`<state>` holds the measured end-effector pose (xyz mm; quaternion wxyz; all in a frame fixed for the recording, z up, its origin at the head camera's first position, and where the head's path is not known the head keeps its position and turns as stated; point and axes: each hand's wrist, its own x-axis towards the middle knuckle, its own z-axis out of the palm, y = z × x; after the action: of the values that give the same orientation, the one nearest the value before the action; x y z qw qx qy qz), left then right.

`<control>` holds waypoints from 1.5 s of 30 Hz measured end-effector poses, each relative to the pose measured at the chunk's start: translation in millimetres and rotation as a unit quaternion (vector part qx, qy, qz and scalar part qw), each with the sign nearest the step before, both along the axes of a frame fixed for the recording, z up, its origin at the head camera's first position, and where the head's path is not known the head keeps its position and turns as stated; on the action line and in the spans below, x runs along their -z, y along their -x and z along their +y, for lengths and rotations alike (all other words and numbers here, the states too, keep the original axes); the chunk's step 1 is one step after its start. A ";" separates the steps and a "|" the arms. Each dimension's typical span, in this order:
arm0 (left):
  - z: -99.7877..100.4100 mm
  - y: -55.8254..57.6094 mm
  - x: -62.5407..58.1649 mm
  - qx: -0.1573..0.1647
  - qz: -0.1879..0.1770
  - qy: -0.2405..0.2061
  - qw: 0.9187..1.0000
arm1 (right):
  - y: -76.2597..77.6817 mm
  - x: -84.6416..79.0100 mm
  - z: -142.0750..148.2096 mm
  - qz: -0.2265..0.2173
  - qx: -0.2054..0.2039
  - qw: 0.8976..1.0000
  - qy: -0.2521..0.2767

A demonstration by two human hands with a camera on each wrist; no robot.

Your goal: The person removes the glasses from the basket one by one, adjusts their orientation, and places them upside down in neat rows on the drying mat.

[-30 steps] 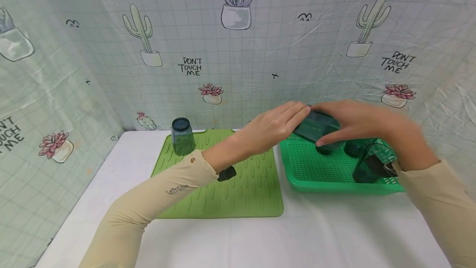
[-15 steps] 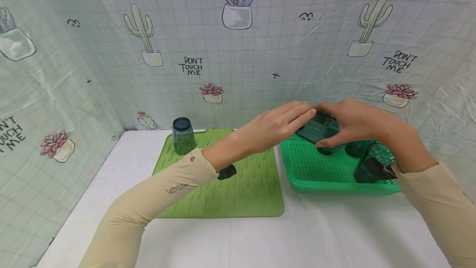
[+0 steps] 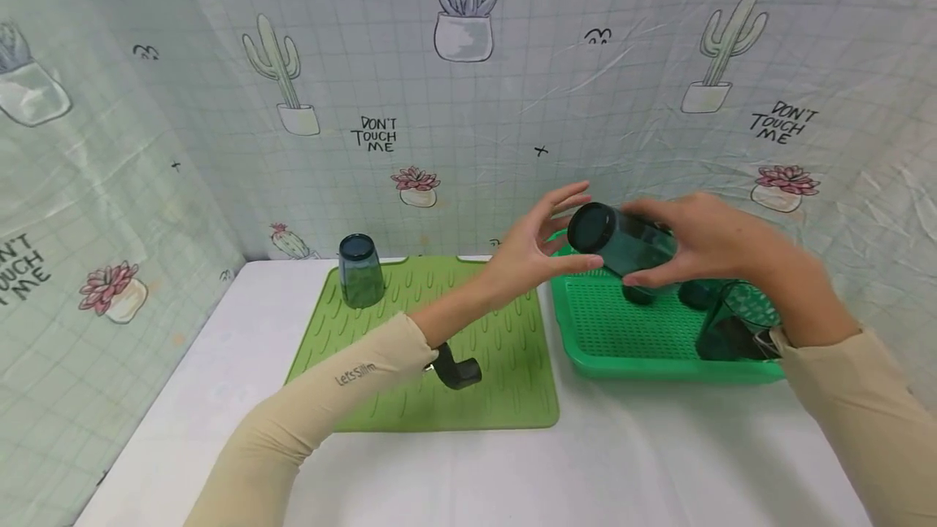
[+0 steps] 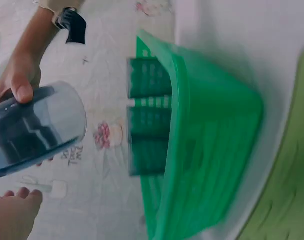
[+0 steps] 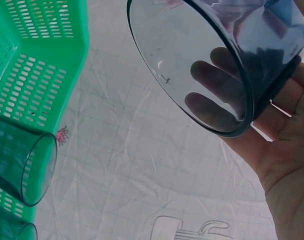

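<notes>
The drinking glass [image 3: 638,242] is in the air above the rear of the green basket, lying nearly on its side. The right hand [image 3: 721,234] grips it, thumb on the near side and fingers on the far side. The left hand [image 3: 530,246] faces its base with fingers extended and parted, holding nothing; whether the thumb touches the glass cannot be told.

The head view presents the thick, dark, round base, turned toward the left hand. The right wrist view alone looks into the mouth: wide, dark-edged at the rim, with the gripping fingers visible through the wall. The left wrist view shows the side wall and reflections along it. The glass is transparent, smooth and tapered, reading blue-green from the head and smoky blue-grey at the right wrist.

The green basket [image 3: 677,368] has perforated walls, plainest from the right wrist. It contains several glasses [image 4: 149,77], which the left wrist view shows projecting past the rim; their exact number cannot be confirmed.

Left of the basket, one inverted glass [image 3: 361,276] stands on the green mat [image 3: 505,381], near its rear left corner. A black wrist device [image 3: 459,372] sits at the left wrist, above the mat. Basket and mat both rest on a white table surface [image 3: 586,462].
</notes>
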<state>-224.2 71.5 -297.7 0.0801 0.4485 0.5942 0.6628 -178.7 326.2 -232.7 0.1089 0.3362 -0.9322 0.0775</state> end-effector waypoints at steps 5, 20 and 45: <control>10.3 -6.7 14.0 0.045 -0.127 -0.110 0.985 | 0.7 3.0 -2.0 0.019 -0.010 1.000 0.018; 27.1 -13.8 23.4 0.041 -0.224 -0.197 0.954 | 2.8 8.5 -4.0 0.022 0.017 1.000 0.013; -34.5 8.0 1.3 -0.082 -0.109 -0.058 0.989 | 16.7 11.6 -4.6 -0.129 0.042 0.991 0.002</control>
<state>-232.2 37.0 -298.9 0.0639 0.3270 0.5773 0.7454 -195.4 321.5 -244.3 -0.0085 0.2838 -0.9516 0.1178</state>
